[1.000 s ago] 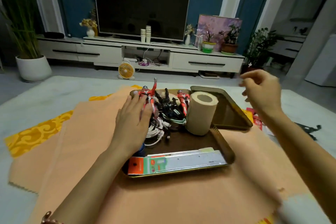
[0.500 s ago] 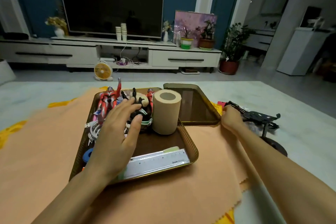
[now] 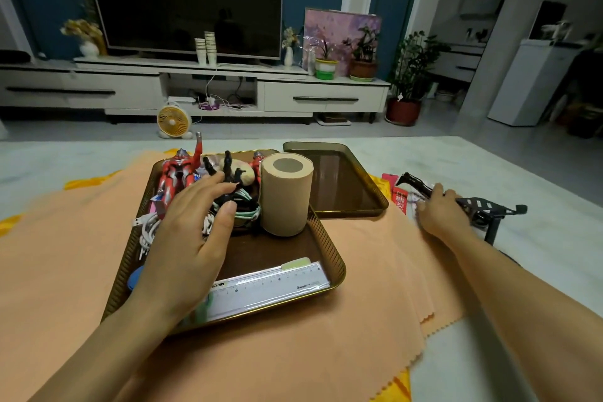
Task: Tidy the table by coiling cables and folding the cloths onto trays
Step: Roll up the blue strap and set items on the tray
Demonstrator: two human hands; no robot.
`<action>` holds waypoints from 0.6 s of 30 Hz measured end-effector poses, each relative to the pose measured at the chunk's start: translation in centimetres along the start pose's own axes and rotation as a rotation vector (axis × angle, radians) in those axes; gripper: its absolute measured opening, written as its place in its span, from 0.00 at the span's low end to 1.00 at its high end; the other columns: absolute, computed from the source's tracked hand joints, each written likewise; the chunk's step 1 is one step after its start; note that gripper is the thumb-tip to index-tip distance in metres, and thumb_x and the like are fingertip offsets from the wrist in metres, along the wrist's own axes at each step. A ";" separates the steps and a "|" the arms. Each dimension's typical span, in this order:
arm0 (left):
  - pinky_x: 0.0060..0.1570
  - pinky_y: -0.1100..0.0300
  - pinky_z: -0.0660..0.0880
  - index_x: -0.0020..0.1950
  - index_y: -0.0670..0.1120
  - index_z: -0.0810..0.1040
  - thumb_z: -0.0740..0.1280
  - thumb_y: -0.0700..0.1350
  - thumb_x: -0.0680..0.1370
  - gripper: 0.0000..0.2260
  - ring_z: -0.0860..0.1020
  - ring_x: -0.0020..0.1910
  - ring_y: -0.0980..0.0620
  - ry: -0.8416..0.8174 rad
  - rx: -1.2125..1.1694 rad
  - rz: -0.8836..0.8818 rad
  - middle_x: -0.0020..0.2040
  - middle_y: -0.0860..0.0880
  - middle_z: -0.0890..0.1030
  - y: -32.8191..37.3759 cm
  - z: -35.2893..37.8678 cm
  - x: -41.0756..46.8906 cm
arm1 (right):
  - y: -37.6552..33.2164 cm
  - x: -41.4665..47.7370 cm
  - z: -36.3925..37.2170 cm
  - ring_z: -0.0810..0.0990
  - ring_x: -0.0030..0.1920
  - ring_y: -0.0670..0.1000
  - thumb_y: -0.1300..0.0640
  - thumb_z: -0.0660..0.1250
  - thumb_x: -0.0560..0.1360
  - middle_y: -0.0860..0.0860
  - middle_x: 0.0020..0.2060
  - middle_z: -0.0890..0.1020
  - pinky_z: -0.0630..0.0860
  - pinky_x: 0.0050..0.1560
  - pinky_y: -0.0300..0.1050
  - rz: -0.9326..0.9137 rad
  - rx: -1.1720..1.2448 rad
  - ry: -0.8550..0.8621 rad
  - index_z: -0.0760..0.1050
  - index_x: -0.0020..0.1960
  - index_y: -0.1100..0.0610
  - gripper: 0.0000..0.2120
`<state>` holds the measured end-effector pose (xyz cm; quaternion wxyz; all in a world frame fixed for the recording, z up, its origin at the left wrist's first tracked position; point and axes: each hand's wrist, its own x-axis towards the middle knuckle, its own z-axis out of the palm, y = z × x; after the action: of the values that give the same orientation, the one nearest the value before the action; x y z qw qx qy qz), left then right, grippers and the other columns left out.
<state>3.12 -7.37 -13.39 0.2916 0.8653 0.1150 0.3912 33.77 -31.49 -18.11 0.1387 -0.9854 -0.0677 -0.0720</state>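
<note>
A brown tray [image 3: 329, 258] sits on orange cloths [image 3: 293, 352] spread over the table. Inside it lie coiled white cables [image 3: 146, 232], green cables [image 3: 249, 212], red toy figures [image 3: 177, 170], a beige paper roll [image 3: 285, 194] and a clear ruler [image 3: 270, 287]. My left hand [image 3: 189, 238] rests flat, fingers straight, over the cables and a black figure in that tray. A second, bare brown tray [image 3: 342, 183] stands behind it to the right. My right hand [image 3: 440, 210] reaches right and grips a black folding stand [image 3: 483, 206] on the table.
Red packets [image 3: 396, 192] lie between the bare tray and the stand. Yellow cloth [image 3: 85, 181] peeks out under the orange ones. A TV unit, a small fan [image 3: 174, 119] and potted plants stand on the floor beyond the table.
My right hand has moved further right, from the cloth edge by the bare tray onto the black stand. My left hand has stayed on the cables in the tray.
</note>
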 end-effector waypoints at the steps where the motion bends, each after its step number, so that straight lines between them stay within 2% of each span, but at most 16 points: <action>1: 0.65 0.66 0.56 0.63 0.46 0.75 0.54 0.52 0.75 0.21 0.63 0.67 0.60 -0.002 0.002 -0.001 0.65 0.57 0.69 -0.1 0.0 0.0 | 0.2 0.2 -0.1 0.66 0.65 0.66 0.58 0.57 0.80 0.66 0.66 0.64 0.69 0.58 0.56 -0.006 0.005 0.021 0.58 0.70 0.64 0.21; 3: 0.66 0.65 0.56 0.63 0.46 0.75 0.54 0.52 0.75 0.21 0.64 0.69 0.57 0.000 0.006 -0.007 0.66 0.54 0.71 -0.2 0.0 0.0 | 0.2 0.6 -0.4 0.69 0.60 0.66 0.63 0.59 0.77 0.65 0.60 0.67 0.70 0.55 0.56 -0.040 -0.037 0.070 0.63 0.65 0.64 0.17; 5: 0.64 0.67 0.55 0.63 0.45 0.76 0.55 0.51 0.75 0.21 0.65 0.69 0.55 0.004 0.003 -0.013 0.66 0.53 0.71 -0.4 0.0 0.0 | -0.1 0.8 -0.3 0.72 0.56 0.65 0.65 0.60 0.75 0.64 0.57 0.70 0.71 0.52 0.54 -0.118 -0.089 0.113 0.68 0.61 0.65 0.14; 7: 0.64 0.65 0.57 0.62 0.44 0.76 0.56 0.50 0.76 0.20 0.67 0.68 0.53 0.016 0.007 -0.008 0.64 0.52 0.72 -0.7 -0.2 0.0 | -1.1 0.9 -0.3 0.74 0.52 0.64 0.66 0.61 0.75 0.63 0.54 0.74 0.72 0.49 0.54 -0.173 0.000 0.185 0.70 0.57 0.64 0.11; 10: 0.61 0.68 0.59 0.61 0.44 0.77 0.57 0.48 0.77 0.17 0.68 0.63 0.56 0.067 0.003 -0.014 0.61 0.54 0.72 -0.8 -0.2 0.4 | -3.5 0.4 -1.4 0.76 0.51 0.61 0.62 0.60 0.78 0.61 0.52 0.79 0.71 0.46 0.50 -0.146 0.448 0.340 0.72 0.56 0.63 0.08; 12: 0.55 0.71 0.61 0.61 0.44 0.77 0.60 0.45 0.80 0.13 0.70 0.59 0.57 0.132 -0.019 -0.036 0.58 0.56 0.73 -1.2 -0.5 0.7 | -6.4 -0.4 -3.5 0.78 0.50 0.57 0.59 0.60 0.79 0.59 0.53 0.79 0.74 0.47 0.45 -0.140 0.786 0.334 0.71 0.59 0.61 0.10; 14: 0.50 0.74 0.64 0.60 0.45 0.77 0.60 0.42 0.81 0.11 0.71 0.55 0.59 0.188 -0.063 -0.082 0.56 0.56 0.74 -1.5 -1.2 0.7 | -9.5 -1.7 -6.0 0.78 0.41 0.48 0.59 0.61 0.79 0.58 0.50 0.78 0.75 0.38 0.31 -0.194 1.037 0.331 0.69 0.60 0.62 0.12; 15: 0.48 0.76 0.64 0.60 0.46 0.77 0.60 0.42 0.81 0.10 0.72 0.54 0.60 0.201 -0.105 -0.106 0.56 0.55 0.76 -1.4 -1.4 0.8 | -11.0 -2.5 -7.5 0.76 0.39 0.44 0.59 0.61 0.79 0.56 0.49 0.77 0.74 0.35 0.27 -0.233 1.090 0.358 0.67 0.61 0.63 0.13; 18: 0.51 0.75 0.68 0.59 0.49 0.76 0.60 0.43 0.80 0.10 0.75 0.54 0.56 0.221 -0.248 -0.160 0.55 0.52 0.79 -0.8 -2.0 1.3 | -14.8 -6.3 -12.5 0.78 0.48 0.44 0.58 0.63 0.78 0.50 0.49 0.77 0.77 0.49 0.36 -0.427 1.254 0.348 0.66 0.57 0.61 0.11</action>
<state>2.52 -5.37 -12.04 0.4119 0.7624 0.1658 0.4707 23.75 -21.61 -3.30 0.6747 -0.6580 -0.2661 -0.2023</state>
